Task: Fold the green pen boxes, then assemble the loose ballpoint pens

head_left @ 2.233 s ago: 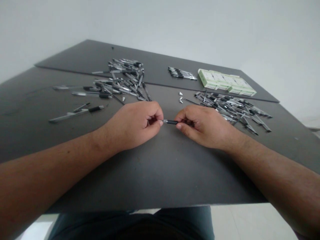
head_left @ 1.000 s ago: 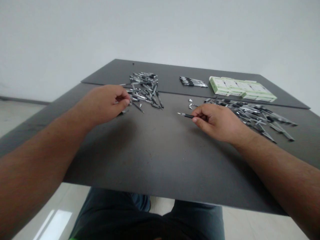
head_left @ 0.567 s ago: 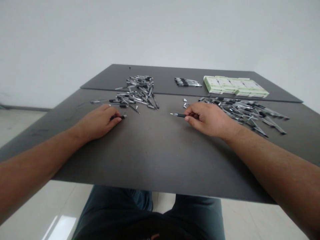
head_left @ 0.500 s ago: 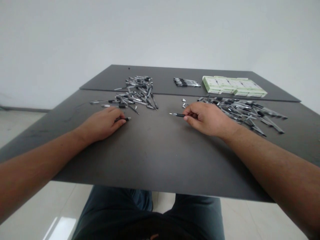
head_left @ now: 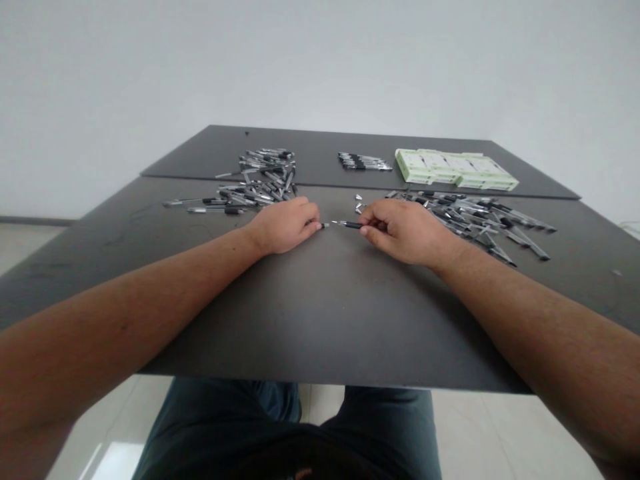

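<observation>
My left hand [head_left: 287, 223] is closed near the middle of the table around what looks like a pen cap [head_left: 325, 225]. Only its dark and pale end sticks out past the fingertips; the rest is hidden. My right hand [head_left: 407, 230] pinches a gel pen [head_left: 351, 225] by its black grip. The pen's bare tip points left, towards the cap, with a small gap between them. Behind my left hand lies a loose heap of pens and pen parts [head_left: 260, 190]. Another heap of pens [head_left: 480, 217] spreads behind and right of my right hand.
A neat row of pens [head_left: 364, 162] lies on the far part of the grey table [head_left: 300, 320]. Beside it are green and white boxes [head_left: 450, 168]. Small pale pieces [head_left: 359, 203] lie just behind my right hand. A seam crosses the table.
My left hand has moved right with the cap, from beside the left heap to close by the pen tip. My right hand holds the pen almost where it was. The view has shifted slightly.
</observation>
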{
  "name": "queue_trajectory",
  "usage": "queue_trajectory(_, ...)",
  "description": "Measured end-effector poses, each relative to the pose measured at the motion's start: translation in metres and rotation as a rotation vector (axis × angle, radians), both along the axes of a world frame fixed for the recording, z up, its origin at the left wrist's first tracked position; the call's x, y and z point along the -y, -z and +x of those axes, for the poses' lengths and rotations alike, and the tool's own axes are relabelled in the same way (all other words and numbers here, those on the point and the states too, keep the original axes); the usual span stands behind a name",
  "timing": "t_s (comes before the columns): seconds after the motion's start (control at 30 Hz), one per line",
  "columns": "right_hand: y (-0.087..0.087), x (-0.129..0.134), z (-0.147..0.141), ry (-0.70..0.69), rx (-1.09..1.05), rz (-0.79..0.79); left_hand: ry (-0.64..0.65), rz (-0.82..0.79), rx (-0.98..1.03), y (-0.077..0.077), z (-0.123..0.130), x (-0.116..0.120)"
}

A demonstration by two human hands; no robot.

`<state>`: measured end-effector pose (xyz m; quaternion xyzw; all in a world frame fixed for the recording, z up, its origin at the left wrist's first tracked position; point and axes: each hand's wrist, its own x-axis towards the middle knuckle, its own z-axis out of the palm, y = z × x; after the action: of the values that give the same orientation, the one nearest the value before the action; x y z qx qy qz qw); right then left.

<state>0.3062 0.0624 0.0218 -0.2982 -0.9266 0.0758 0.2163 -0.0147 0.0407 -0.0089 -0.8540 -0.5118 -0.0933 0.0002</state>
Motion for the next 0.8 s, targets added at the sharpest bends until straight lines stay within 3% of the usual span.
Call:
queue_trajectory(0.23,0.001,0.000,0.002,0.002,-0.008,0.013,0.040,0.081,0.218,0.000,-0.022,0.000)
queue_trajectory(0.47,0.001,-0.001,0.006,0.060,-0.002,0.033,-0.083,0.121,0.219,-0.017,-0.058,0.002)
queue_trajectory(0.67,0.000,-0.001,0.009,0.104,0.047,0.033,-0.010,0.117,0.098,-0.020,-0.051,0.002)
queue_trajectory(0.8,0.000,-0.001,0.010,0.111,0.059,0.027,-0.004,0.165,0.129,-0.020,-0.052,0.002)
